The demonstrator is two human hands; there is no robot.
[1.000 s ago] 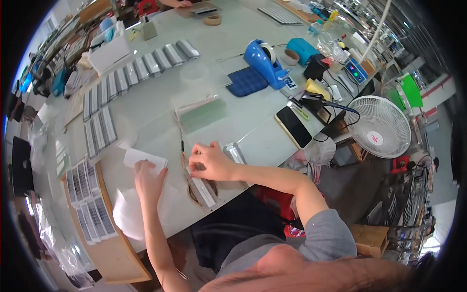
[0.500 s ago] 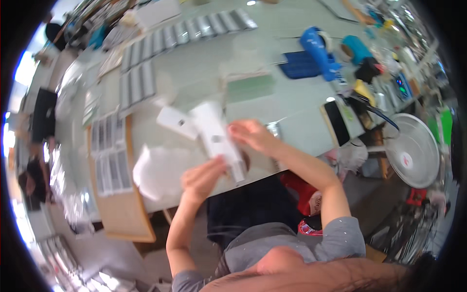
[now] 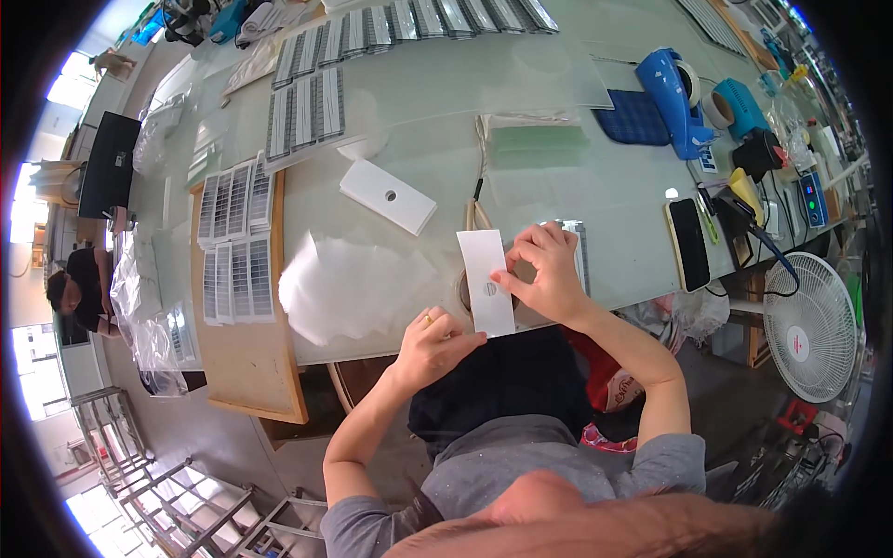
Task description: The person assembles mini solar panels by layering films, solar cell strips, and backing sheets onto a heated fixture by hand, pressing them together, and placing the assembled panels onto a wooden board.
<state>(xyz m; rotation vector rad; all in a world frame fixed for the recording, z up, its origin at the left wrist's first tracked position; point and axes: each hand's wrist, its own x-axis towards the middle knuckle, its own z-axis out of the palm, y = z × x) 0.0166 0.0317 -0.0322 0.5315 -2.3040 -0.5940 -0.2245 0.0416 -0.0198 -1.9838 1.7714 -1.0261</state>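
Note:
A white rectangular card with a small round hole is held over the table's near edge. My left hand pinches its lower left corner, fingers curled. On its right edge, beside the hole, my right hand grips it between thumb and fingers. Behind the card a brown round thing is partly hidden. Farther left lies a stack of similar white cards with a round hole. Soft white thin sheets lie in a pile left of my hands.
Silver-grey strips line the far side. More striped pieces rest on a wood-framed board. A pale green stack, blue tape dispenser and black phone sit rightward. A white fan stands right; another person is far left.
The view has shifted and sharpened. The card, blurred and overlapping the white stack before, is now apart from it and held nearly straight. Both my hands stay on the card.

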